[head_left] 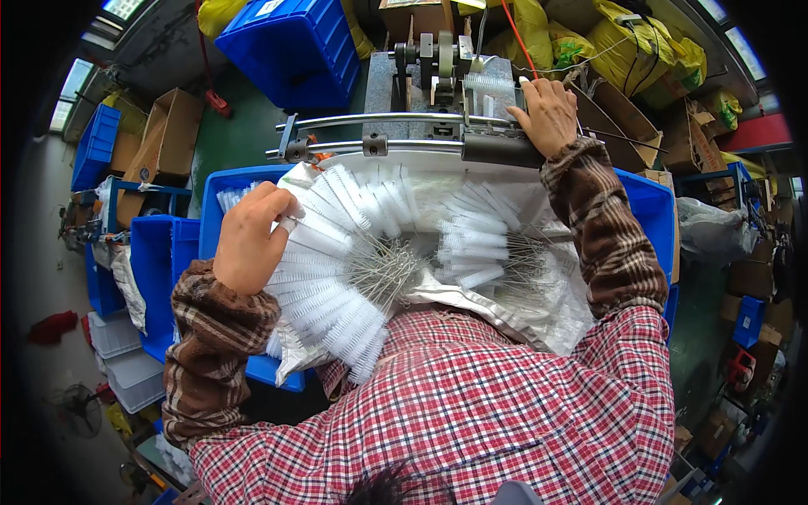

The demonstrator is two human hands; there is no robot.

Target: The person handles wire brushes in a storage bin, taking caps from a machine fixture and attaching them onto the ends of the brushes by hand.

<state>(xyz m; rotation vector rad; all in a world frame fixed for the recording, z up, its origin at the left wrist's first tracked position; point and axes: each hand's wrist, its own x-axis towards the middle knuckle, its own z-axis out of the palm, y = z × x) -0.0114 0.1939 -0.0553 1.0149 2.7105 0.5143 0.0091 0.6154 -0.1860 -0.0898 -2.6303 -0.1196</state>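
**Two hands split between brush pile and machine**

Two hands work apart. The left hand (250, 238) rests on the fanned pile of white bottle brushes (337, 252) at the left edge of the blue bin (648, 210); its fingers curl over the bristles, and whether one brush is pinched cannot be told. The right hand (549, 114) reaches past the bin's far edge to the small metal machine (438, 76), fingers laid together on a white brush (490, 84) lying at its right side, beside the dark cylinder (501, 150).

Judging by this, the step in hand is seating a brush in the machine while the other hand readies the next; the next move would call for drawing one twisted-wire stem cleanly from the tangle.

A second blue crate (295, 46) stands beyond the machine's far left corner, open brown cartons (164, 135) lie further left, and yellow sacks (640, 42) are heaped at far right.
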